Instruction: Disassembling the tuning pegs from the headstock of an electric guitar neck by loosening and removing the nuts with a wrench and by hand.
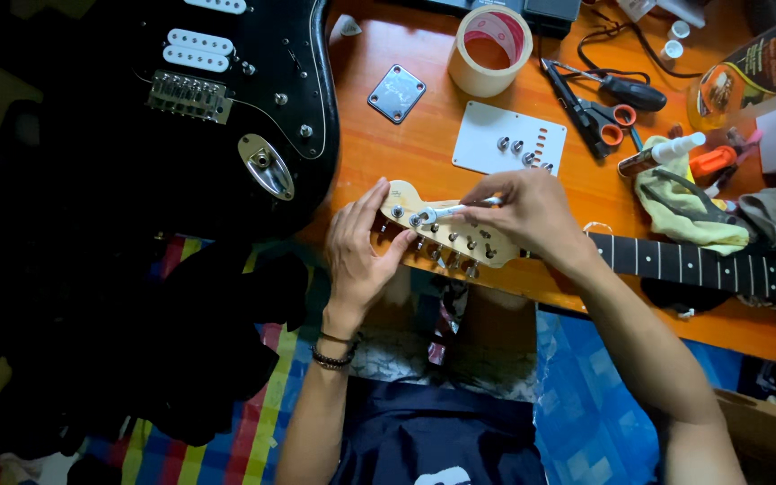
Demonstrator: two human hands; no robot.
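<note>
A detached guitar neck lies across the orange table's front edge, its pale wooden headstock (446,235) pointing left and its dark fretboard (702,266) running right. My left hand (358,251) grips the headstock's rounded end from below. My right hand (527,211) holds a small silver wrench (449,212) whose head sits on one of the tuner nuts near the headstock tip. Several tuning pegs line the headstock's near edge.
A black electric guitar body (226,108) lies at the left. On the table (406,153) are a metal neck plate (397,92), a white backplate with loose nuts (509,139), a tape roll (490,49), scissors (605,121), a screwdriver (626,90), bottles and rags (684,211).
</note>
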